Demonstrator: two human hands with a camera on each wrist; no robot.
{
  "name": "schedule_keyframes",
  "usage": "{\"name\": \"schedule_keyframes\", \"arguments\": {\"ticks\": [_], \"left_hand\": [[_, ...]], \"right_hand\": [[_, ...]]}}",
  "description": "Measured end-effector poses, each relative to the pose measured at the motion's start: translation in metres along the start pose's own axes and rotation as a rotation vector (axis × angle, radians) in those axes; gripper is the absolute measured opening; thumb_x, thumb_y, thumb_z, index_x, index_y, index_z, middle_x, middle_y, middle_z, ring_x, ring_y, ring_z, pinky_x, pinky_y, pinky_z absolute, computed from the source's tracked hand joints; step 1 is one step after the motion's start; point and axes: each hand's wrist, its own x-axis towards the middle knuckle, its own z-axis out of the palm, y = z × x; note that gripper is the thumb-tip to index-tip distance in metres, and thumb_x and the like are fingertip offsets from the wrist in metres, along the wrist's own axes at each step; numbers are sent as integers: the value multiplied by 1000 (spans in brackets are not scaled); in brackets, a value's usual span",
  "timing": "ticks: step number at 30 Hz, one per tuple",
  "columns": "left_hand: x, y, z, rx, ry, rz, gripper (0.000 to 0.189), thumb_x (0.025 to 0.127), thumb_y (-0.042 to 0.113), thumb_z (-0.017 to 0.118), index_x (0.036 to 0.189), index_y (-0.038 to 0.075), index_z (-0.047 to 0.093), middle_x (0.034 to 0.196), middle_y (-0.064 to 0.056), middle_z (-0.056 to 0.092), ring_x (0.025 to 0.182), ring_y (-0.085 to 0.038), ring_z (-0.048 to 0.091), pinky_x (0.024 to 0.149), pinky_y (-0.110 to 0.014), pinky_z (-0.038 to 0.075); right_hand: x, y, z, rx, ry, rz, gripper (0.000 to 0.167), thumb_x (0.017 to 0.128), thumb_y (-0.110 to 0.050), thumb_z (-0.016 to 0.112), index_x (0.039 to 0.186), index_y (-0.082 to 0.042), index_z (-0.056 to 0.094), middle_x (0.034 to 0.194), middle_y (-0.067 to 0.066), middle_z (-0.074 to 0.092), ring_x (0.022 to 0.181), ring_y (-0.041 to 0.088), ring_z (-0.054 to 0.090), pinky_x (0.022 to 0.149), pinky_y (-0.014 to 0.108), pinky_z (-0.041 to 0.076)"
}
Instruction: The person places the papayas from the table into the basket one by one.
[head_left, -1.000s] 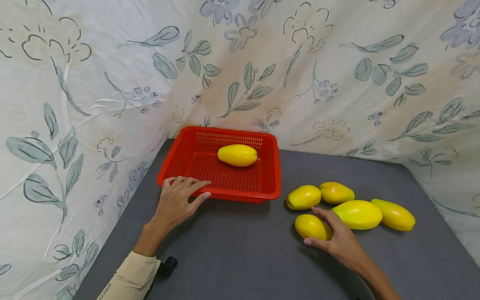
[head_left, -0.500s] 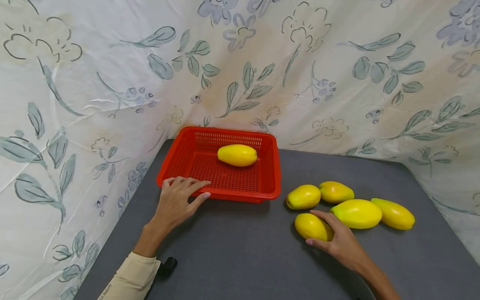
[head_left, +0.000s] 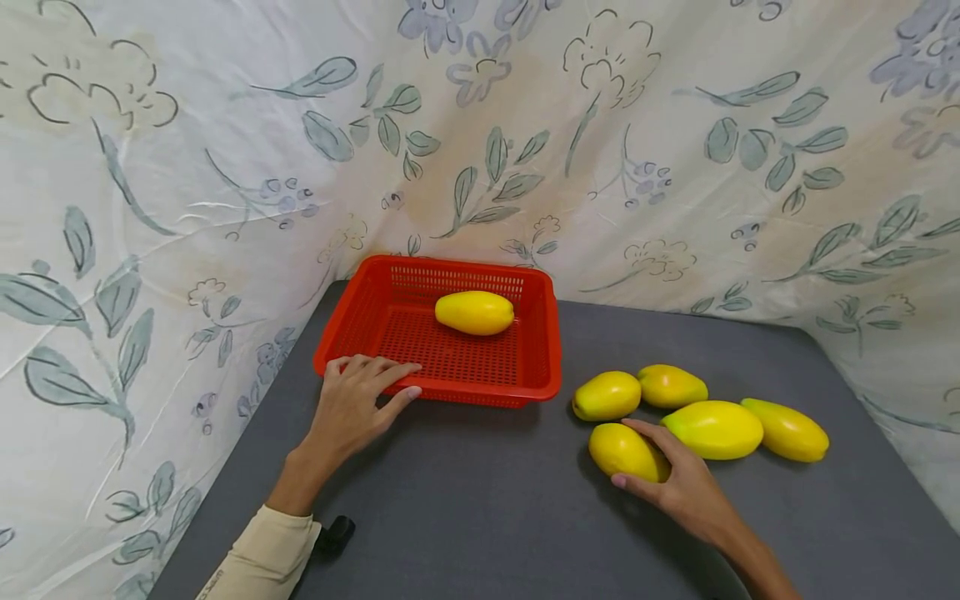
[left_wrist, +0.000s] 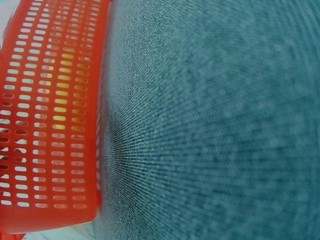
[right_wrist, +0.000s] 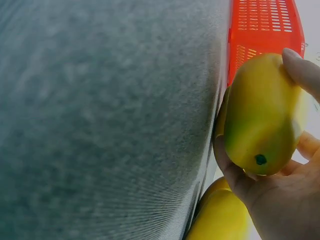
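A red plastic basket (head_left: pixel 536 333) stands at the back of the grey table, with one yellow papaya (head_left: pixel 474 312) lying inside. My left hand (head_left: pixel 360 396) rests on the basket's near left rim, its fingers over the edge and thumb just outside; the left wrist view shows only the basket wall (left_wrist: pixel 87 165) and tabletop. At the right, my right hand (head_left: pixel 686 483) grips another papaya (head_left: pixel 626 452), thumb on one side and fingers on the other. In the right wrist view this papaya (right_wrist: pixel 262 115) shows a greenish patch and a dark stem end.
Several more papayas lie beyond and right of my right hand: one near the basket (head_left: pixel 607 396), one behind it (head_left: pixel 672 386), a large one (head_left: pixel 716 430) and one farthest right (head_left: pixel 787 430). Floral cloth (head_left: pixel 480 158) hangs behind and beside the table (head_left: pixel 480 500).
The papaya in my right hand has shifted very slightly, its near end tilting a little upward. My left hand and the basket stay in place.
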Motion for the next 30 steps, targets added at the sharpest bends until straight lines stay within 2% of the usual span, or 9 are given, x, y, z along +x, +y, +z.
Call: {"name": "schedule_keyframes", "arguments": {"ticks": [5,11,18,30], "left_hand": [[0,0,0,0,0,-1,43,94,46,74,132,25,76,117,-7,76,106,-32,64,103,-64,36],[0,1,0,-6,4,-1,42,94,45,74,131,25,77,115,-7,76,105,-31,64,103,-64,35],[0,1,0,-9,-7,-10,43,95,45,74,132,25,76,118,-7,76,107,-31,64,103,-64,35],[1,-1,1,-11,5,7,42,94,45,75,131,25,76,117,-7,76,106,-32,64,102,-64,35]], "right_hand": [[1,-5,-3,20,9,10,74,90,-46,84,153,-24,53,146,-1,62,112,13,58,90,29,46],[4,-10,-5,27,3,35,74,93,-48,81,156,-25,50,148,2,60,112,18,58,90,33,48],[8,-15,-5,48,23,24,71,95,-45,80,156,-26,49,148,4,60,113,19,57,91,32,48],[16,-25,-6,109,40,25,72,97,-42,78,159,-25,45,156,8,53,122,24,54,96,42,46]]}}
